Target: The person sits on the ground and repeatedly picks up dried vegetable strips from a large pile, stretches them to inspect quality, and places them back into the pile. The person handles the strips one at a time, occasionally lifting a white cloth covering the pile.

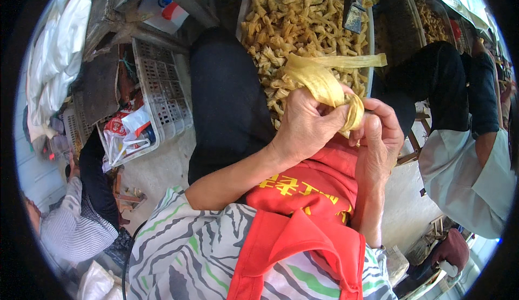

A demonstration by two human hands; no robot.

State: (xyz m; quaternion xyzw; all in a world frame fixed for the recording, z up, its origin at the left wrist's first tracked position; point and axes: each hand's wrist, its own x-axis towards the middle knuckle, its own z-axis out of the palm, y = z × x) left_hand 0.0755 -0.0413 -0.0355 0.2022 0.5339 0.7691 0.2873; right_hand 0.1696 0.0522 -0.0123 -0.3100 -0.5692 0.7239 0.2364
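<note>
My left hand (310, 127) grips a flat, yellowish leaf-like strip (320, 79) that is looped between my hands. Its long tail stretches up and to the right. Against the looped end, my right hand (379, 133) pinches with thumb and bent fingers, the fingertips partly hidden by the strip. Both hands are close together above the red apron (308, 178) on my lap. Just beyond them, a pale plastic crate (370, 44) holds a heap of knotted yellow-brown pieces (300, 16). The material of the strip cannot be told for sure.
A dark, flat-ended metal bar (353, 12) overhangs the heap. On the left, a slatted plastic crate (162, 85) holds bags, beside a wooden bench frame (158, 36). Another crate (417, 16) with similar pieces stands at the upper right. Other people sit at both sides.
</note>
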